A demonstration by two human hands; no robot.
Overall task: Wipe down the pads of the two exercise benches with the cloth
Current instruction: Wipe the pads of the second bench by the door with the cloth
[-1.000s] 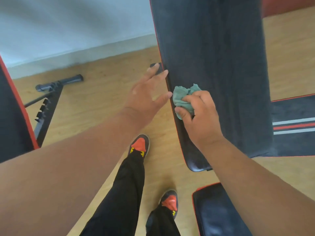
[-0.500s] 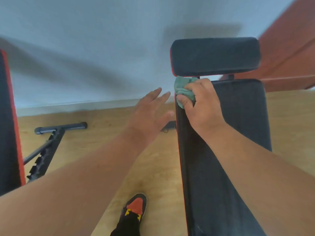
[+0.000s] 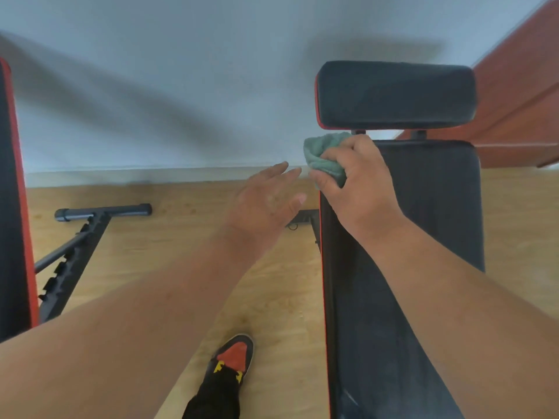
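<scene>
A long dark back pad (image 3: 429,225) with red edging runs up the right side of the head view, topped by a separate dark headrest pad (image 3: 393,95). My right hand (image 3: 360,186) is shut on a bunched green cloth (image 3: 323,155), pressed at the pad's top left corner just below the headrest. My left hand (image 3: 266,201) hovers open, fingers spread, beside the pad's left edge and holds nothing. A second bench's dark pad with a red edge (image 3: 12,207) shows at the far left.
The second bench's black metal frame and floor bar (image 3: 99,211) lie on the wooden floor at left. A pale wall (image 3: 181,86) stands behind. A reddish-brown wooden structure (image 3: 520,95) is at the upper right. My shoe (image 3: 233,358) stands on the floor beside the bench.
My right hand has slid the cloth from the pad's middle left edge up to its top corner under the headrest. The view has tilted upward. My left hand has come off the pad's edge.
</scene>
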